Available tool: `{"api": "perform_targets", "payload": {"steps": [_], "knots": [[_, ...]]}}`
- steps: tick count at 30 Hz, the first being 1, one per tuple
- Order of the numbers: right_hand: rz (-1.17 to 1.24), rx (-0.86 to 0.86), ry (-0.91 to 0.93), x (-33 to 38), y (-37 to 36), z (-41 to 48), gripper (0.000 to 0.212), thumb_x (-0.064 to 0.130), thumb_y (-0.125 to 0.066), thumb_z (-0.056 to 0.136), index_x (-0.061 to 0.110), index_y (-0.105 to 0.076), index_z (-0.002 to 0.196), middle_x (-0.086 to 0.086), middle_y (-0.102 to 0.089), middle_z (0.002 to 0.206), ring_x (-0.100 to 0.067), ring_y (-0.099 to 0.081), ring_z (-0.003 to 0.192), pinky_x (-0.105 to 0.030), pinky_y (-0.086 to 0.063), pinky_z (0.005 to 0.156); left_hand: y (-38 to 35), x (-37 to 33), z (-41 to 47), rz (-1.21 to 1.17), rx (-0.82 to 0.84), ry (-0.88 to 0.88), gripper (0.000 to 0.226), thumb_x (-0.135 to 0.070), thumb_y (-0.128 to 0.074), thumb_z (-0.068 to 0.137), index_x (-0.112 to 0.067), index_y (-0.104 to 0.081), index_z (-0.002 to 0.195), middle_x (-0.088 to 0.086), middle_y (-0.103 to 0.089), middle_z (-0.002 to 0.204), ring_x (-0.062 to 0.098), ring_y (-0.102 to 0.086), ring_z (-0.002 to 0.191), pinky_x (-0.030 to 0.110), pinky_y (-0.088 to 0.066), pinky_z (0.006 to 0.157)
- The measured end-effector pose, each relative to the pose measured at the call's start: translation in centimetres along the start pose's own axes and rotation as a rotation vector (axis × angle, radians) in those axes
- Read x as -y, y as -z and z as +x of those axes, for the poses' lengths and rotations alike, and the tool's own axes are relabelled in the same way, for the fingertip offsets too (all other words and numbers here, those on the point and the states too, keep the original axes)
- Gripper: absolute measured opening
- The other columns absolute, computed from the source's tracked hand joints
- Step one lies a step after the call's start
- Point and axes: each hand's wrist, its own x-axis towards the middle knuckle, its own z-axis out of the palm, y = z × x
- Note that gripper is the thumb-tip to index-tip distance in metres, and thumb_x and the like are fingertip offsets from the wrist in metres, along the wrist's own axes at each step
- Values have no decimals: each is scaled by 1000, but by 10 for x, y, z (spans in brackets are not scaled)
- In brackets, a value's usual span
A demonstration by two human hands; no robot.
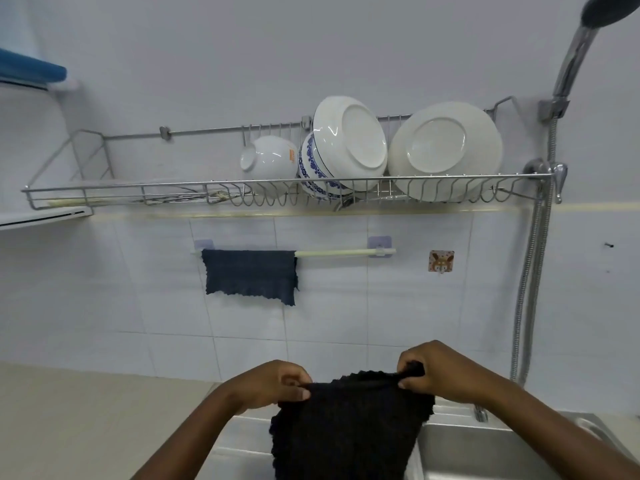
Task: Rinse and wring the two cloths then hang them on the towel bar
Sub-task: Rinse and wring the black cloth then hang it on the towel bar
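Observation:
A dark blue cloth (251,276) hangs over the left half of the white towel bar (346,252) on the tiled wall. A black cloth (346,427) hangs spread out in front of me, above the steel sink (485,452). My left hand (277,384) pinches its top left corner. My right hand (440,370) grips its top right corner. The cloth's lower part runs out of the bottom of the view. The right half of the bar is bare.
A wire dish rack (287,187) holding white plates and bowls is fixed to the wall above the bar. A shower-type sprayer (571,64) with a metal hose hangs at the right. A beige counter (86,410) lies at the left. A small sticker hook (441,261) sits right of the bar.

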Motion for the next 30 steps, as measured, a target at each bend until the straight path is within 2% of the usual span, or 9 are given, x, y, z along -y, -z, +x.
{"api": "perform_targets", "payload": {"steps": [3, 8, 10, 12, 14, 17, 20, 25, 30], "knots": [[23, -39, 7, 3, -1, 6, 6, 35, -68, 83, 29, -69, 83, 10, -71, 80, -7, -67, 74, -27, -57, 70, 1, 2, 4, 291, -114, -8, 20, -24, -76, 77, -35, -59, 77, -16, -63, 81, 5, -59, 76, 18, -47, 66], [-68, -48, -19, 3, 1, 14, 6, 26, -65, 86, 29, -69, 87, 10, -71, 87, -7, -66, 78, -26, -57, 74, 12, 3, 5, 406, -155, 6, 19, -19, -75, 80, -18, -70, 98, -17, -50, 67, 4, -50, 64, 15, -41, 59], [-70, -43, -24, 3, 5, 17, 5, 27, -65, 87, 28, -70, 88, 10, -71, 88, -7, -66, 79, -26, -57, 75, 18, 1, 5, 396, -100, 18, 13, -25, -76, 79, -18, -67, 84, -15, -48, 64, 4, -47, 62, 16, -37, 58], [-84, -61, -24, 4, 9, 20, 5, 27, -66, 87, 29, -70, 88, 10, -72, 88, -8, -66, 77, -25, -58, 75, 23, -1, 5, 394, -115, 12, 25, -32, -77, 77, -27, -53, 71, -13, -50, 70, 4, -47, 66, 17, -37, 59], [-91, -93, -28, 4, 13, 25, 5, 27, -67, 86, 30, -70, 87, 11, -71, 85, -7, -66, 76, -25, -58, 74, 31, -4, 4, 299, -121, 9, 27, -35, -76, 77, -30, -50, 69, -11, -55, 79, 6, -50, 74, 17, -39, 64], [-126, -49, -34, 1, 20, 29, 5, 25, -68, 84, 30, -68, 83, 15, -67, 76, -3, -65, 71, -21, -56, 69, 45, -8, 0, -58, -4, -29, 11, -32, -71, 82, -27, -61, 84, -3, -62, 92, 12, -56, 89, 23, -44, 77], [-147, -4, -26, -5, 23, 33, 3, 29, -68, 85, 30, -66, 83, 15, -65, 75, -3, -64, 71, -21, -56, 69, 57, -2, -1, -257, 29, -58, 10, -23, -69, 83, -21, -61, 89, 1, -64, 90, 15, -59, 89, 24, -49, 76], [-284, -6, -18, -9, 30, 40, 14, 28, -57, 86, 38, -55, 76, 14, -63, 80, -4, -60, 75, -23, -51, 69, 79, 14, 10, 209, -225, -44, 15, -19, -75, 80, -26, -62, 84, -4, -69, 88, 9, -64, 80, 26, -56, 78], [-388, -183, -12, 4, 53, 66, 10, 27, -53, 88, 29, -62, 84, 12, -59, 80, -9, -58, 76, -26, -48, 68, 113, 3, 25, 360, -461, -81, 16, -22, -78, 77, -31, -66, 73, -9, -67, 84, 9, -63, 81, 18, -51, 70]]}}
